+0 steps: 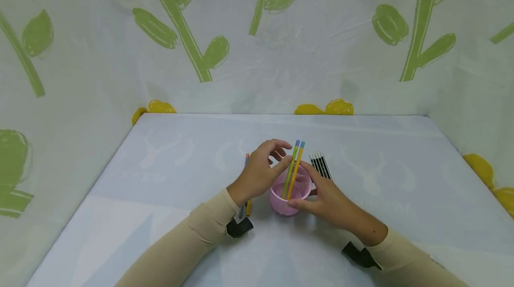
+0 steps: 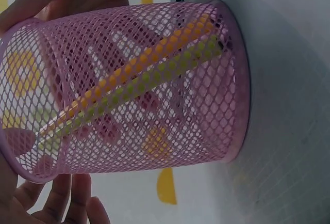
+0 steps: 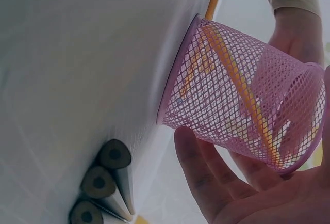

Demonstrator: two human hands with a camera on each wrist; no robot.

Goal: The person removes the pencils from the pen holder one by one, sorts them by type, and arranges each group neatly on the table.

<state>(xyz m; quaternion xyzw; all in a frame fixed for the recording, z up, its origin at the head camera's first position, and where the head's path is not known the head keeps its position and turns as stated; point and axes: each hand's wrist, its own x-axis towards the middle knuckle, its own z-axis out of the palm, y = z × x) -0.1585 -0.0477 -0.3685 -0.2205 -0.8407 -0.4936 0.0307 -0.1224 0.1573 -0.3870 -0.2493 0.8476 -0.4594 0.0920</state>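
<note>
A pink mesh pencil cup [image 1: 283,210] stands upright on the table, with a green pencil [image 1: 290,172] and a yellow-orange pencil [image 1: 295,172] leaning together inside it. My right hand [image 1: 331,200] holds the cup from the right, thumb at the near rim and fingers round the far side. At the cup's upper left is my left hand [image 1: 259,172], fingers loosely bent and thumb close to the green pencil. In the left wrist view, its fingers [image 2: 77,198] show beside the cup [image 2: 154,95], holding nothing visible. Whether the left thumb touches a pencil, I cannot tell.
Several black pencils [image 1: 321,166] lie side by side right of the cup, partly behind the right hand. Left of it, an orange pencil [image 1: 248,208] and a greyish one [image 1: 241,211] lie partly under the left wrist. Leaf-patterned curtains [image 1: 321,55] surround the table [image 1: 192,162].
</note>
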